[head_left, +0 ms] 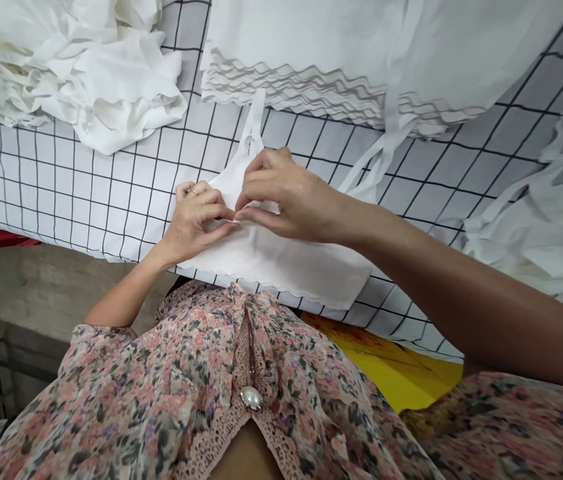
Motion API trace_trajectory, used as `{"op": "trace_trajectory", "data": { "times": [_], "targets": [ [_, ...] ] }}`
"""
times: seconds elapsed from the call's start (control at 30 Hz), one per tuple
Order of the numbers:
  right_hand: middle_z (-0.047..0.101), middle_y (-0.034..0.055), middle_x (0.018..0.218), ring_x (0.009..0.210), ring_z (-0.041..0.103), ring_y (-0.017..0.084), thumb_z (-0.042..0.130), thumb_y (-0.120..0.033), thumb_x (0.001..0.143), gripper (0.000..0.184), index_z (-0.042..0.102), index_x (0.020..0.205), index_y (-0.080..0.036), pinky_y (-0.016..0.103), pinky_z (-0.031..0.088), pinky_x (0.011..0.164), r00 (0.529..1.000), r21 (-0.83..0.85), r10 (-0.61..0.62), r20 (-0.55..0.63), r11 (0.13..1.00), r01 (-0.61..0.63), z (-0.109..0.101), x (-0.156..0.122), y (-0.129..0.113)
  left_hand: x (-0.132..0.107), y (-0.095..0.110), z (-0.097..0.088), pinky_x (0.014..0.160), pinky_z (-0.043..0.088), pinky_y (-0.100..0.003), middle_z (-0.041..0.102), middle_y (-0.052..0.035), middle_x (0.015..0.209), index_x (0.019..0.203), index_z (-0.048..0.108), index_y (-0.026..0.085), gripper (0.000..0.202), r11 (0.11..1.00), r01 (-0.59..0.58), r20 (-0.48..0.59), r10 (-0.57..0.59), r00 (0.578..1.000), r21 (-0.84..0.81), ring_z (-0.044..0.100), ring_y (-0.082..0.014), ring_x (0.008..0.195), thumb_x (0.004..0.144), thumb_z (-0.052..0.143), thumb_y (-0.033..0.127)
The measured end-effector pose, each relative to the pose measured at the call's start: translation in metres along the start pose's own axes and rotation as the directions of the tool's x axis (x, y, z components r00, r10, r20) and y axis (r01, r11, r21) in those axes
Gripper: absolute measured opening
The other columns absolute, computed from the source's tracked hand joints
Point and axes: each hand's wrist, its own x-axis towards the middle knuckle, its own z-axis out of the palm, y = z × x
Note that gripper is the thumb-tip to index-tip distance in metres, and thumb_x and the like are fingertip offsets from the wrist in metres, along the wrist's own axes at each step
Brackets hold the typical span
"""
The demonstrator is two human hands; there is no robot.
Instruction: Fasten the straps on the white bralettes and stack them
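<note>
We see a small white garment piece [281, 263] with a scalloped lower edge lying flat at centre frame, its narrow strap [255, 127] stretching toward the top.

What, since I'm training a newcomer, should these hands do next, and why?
Probably draw the fingertips slightly apart along the edge: the left hand and right hand both pinch the white fabric piece at one meeting spot on its upper edge, just below its strap.
</note>
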Motion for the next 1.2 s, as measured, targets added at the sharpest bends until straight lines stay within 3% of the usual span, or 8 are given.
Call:
{"op": "trace_trajectory", "data": {
  "times": [0.3,0.47,0.6,0.7,0.77,0.87,1.03,1.2],
  "targets": [
    [0.07,0.0091,0.09,0.114,0.056,0.031,0.055,-0.028,0.105,0.024,0.075,0.093,-0.019,0.058,0.034,0.108,1.0,-0.001,-0.026,0.011,1.0,0.026,0.002,0.012,0.0,0.002,0.004,-0.004,0.107,0.032,-0.041,0.069,0.0024,0.091,0.092,0.075,0.025,0.02,0.997,0.064,0.04,-0.063,0.997,-0.039,0.058,-0.0187,0.097,0.101,0.072,0.043],
    [0.067,0.0061,0.087,0.103,0.059,0.024,0.062,-0.05,0.103,0.034,0.077,0.093,-0.021,0.05,0.038,0.107,0.993,0.064,0.081,0.087,0.994,-0.086,-0.046,0.023,0.01,0.004,0.005,-0.005,0.107,0.033,-0.04,0.07,0.0027,0.091,0.094,0.076,0.025,0.024,0.996,0.077,0.06,-0.074,0.995,-0.041,0.06,-0.0184,0.097,0.103,0.072,0.047],
    [0.067,0.0056,0.083,0.101,0.06,0.023,0.065,-0.056,0.101,0.039,0.079,0.092,-0.021,0.042,0.042,0.098,0.985,0.077,0.15,0.09,0.985,-0.157,-0.088,0.043,0.019,-0.003,0.006,0.005,0.104,0.039,-0.042,0.072,-0.0036,0.112,0.124,0.071,0.026,0.037,0.985,0.085,-0.161,-0.061,0.985,0.151,0.062,-0.0234,0.11,0.101,0.072,0.056],
    [0.067,0.0034,0.079,0.098,0.062,0.022,0.064,-0.051,0.102,0.035,0.079,0.091,-0.022,0.045,0.043,0.102,0.989,0.02,0.11,0.098,0.993,-0.113,-0.099,0.061,0.028,-0.015,0.01,0.014,0.104,0.044,-0.044,0.068,-0.009,0.125,0.131,0.066,0.026,0.036,0.951,0.031,-0.323,0.074,0.944,0.309,0.06,-0.0275,0.122,0.103,0.073,0.047],
    [0.069,0.0027,0.079,0.097,0.062,0.022,0.065,-0.046,0.101,0.028,0.08,0.09,-0.025,0.049,0.043,0.108,0.991,-0.029,0.046,0.124,0.999,-0.043,-0.099,0.071,0.036,-0.024,0.013,0.017,0.105,0.048,-0.045,0.069,-0.0096,0.123,0.13,0.066,0.025,0.026,0.947,-0.079,-0.261,0.165,0.951,0.311,0.063,-0.0273,0.123,0.105,0.069,0.032],
    [0.071,0.004,0.082,0.104,0.063,0.025,0.068,-0.035,0.098,0.017,0.08,0.092,-0.027,0.057,0.041,0.117,0.99,-0.07,-0.001,0.139,0.997,0.011,-0.093,0.08,0.047,-0.033,0.015,0.02,0.114,0.053,-0.049,0.068,-0.0149,0.136,0.147,0.058,0.02,0.042,0.948,-0.17,-0.124,0.209,0.97,0.271,0.06,-0.0315,0.139,0.107,0.065,0.028],
    [0.071,0.0104,0.087,0.123,0.057,0.033,0.066,-0.026,0.096,0.016,0.078,0.088,-0.02,0.08,0.021,0.126,0.998,-0.126,0.065,-0.027,0.99,-0.068,-0.081,0.085,0.068,-0.037,0.012,0.022,0.13,0.047,-0.06,0.052,-0.0225,0.165,0.169,0.032,0.015,0.068,0.929,-0.176,-0.027,0.195,0.98,0.327,0.043,-0.0376,0.163,0.11,0.058,0.034],
    [0.073,0.0121,0.093,0.124,0.056,0.037,0.066,-0.026,0.095,0.016,0.077,0.084,-0.022,0.09,0.019,0.122,0.996,-0.113,0.068,-0.053,0.991,-0.074,-0.077,0.083,0.083,-0.037,0.012,0.021,0.133,0.044,-0.06,0.046,-0.0221,0.172,0.174,0.023,0.016,0.077,0.908,-0.171,0.014,0.18,0.984,0.383,0.039,-0.0388,0.166,0.11,0.059,0.04]
  ]
}}
